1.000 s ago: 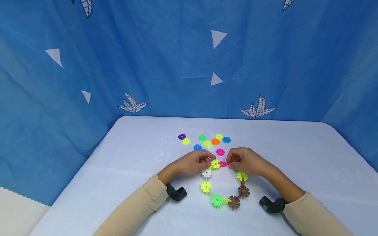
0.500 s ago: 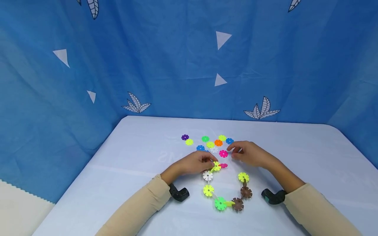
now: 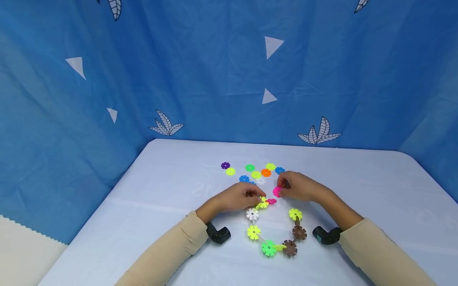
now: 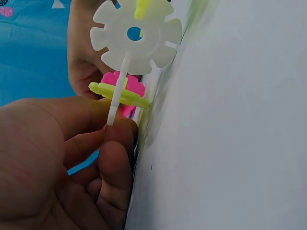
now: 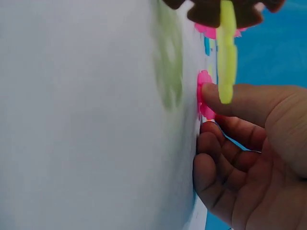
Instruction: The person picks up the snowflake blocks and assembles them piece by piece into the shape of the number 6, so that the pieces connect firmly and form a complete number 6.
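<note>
Slotted plastic snowflake discs are joined into a chain that curves like an open ring on the table. My left hand (image 3: 241, 197) pinches a yellow disc (image 3: 263, 203) at its far left part. Flat beside that disc sits a pink disc (image 3: 272, 201), the chain's end on this side. Close to the left hand hangs a white disc (image 4: 163, 40) in the left wrist view. My right hand (image 3: 299, 187) holds a loose pink disc (image 3: 276, 191) between thumb and fingers, on its edge at the table in the right wrist view. A yellow disc (image 3: 295, 214) forms the chain's other end.
Loose discs lie behind the hands, among them a purple disc (image 3: 225, 165), an orange disc (image 3: 266, 172) and a blue disc (image 3: 244, 179). The chain's near side has a green disc (image 3: 269, 248) and brown discs (image 3: 290, 248). A blue curtain (image 3: 214, 71) hangs behind the white table (image 3: 171, 174).
My right hand has left the pink disc at the chain's end, reached back and taken hold of the loose pink disc. The left hand keeps its hold on the chain. The head view has shifted slightly.
</note>
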The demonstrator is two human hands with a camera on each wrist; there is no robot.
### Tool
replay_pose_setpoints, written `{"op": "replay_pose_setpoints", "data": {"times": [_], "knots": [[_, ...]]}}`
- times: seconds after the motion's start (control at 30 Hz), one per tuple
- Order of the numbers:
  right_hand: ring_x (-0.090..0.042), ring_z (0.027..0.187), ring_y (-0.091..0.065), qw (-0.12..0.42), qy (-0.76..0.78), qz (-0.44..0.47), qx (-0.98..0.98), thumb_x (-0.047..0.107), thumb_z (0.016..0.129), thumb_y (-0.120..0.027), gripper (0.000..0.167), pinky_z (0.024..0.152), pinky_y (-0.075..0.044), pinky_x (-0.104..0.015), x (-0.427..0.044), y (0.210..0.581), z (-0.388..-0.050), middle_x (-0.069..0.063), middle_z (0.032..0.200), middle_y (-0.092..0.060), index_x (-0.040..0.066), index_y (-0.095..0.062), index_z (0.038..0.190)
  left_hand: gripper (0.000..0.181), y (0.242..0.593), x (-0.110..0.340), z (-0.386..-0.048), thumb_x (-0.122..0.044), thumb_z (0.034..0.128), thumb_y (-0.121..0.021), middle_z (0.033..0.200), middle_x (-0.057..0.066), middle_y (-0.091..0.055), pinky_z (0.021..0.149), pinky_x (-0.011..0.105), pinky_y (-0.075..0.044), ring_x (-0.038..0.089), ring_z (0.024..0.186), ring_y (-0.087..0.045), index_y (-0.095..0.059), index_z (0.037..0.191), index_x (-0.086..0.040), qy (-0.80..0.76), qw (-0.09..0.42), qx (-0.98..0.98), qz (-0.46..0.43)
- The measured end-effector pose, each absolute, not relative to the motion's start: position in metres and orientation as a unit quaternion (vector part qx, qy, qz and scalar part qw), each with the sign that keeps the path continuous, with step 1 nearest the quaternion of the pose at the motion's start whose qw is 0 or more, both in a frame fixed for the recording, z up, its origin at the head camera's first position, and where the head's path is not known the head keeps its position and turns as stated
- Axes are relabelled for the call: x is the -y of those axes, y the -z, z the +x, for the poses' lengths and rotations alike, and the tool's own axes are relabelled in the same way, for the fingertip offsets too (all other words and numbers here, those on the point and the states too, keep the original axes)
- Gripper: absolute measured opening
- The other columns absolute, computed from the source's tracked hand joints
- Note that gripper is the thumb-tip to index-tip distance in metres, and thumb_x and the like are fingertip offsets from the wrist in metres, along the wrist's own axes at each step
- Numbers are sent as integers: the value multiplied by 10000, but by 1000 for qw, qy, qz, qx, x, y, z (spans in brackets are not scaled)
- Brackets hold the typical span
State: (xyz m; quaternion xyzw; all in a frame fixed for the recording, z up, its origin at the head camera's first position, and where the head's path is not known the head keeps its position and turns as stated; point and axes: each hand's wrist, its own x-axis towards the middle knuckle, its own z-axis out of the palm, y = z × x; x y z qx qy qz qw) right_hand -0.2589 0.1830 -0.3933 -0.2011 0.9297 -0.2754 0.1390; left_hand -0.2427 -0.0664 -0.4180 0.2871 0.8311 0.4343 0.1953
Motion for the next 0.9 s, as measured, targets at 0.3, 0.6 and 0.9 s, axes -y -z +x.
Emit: {"op": "replay_pose_setpoints", "data": {"times": [0.3, 0.6, 0.9], "knots": [[-237, 761, -617, 166, 401, -151, -888, 51, 940, -709, 118, 711, -567, -336, -202, 393, -246, -86, 856, -607, 73, -594, 950, 162, 419, 64, -242, -117, 990, -640, 886, -42, -669, 707, 258, -492, 114, 778, -580, -743, 1115, -118, -436, 199, -836, 268], [-263, 752, -662, 226, 497, -139, -826, 84, 947, -712, 136, 736, -588, -367, -202, 392, -234, -143, 860, -616, 7, -600, 947, 149, 418, 63, -242, -85, 975, -635, 834, 3, -644, 676, 250, -476, 120, 727, -564, -728, 1090, -106, -453, 200, -827, 266], [-256, 743, -670, 241, 512, -140, -813, 80, 945, -715, 146, 720, -587, -333, -199, 401, -236, -150, 862, -635, -10, -601, 952, 165, 420, 67, -245, -58, 962, -653, 816, 3, -680, 670, 256, -507, 126, 702, -595, -743, 1100, -70, -471, 199, -817, 266]]}}
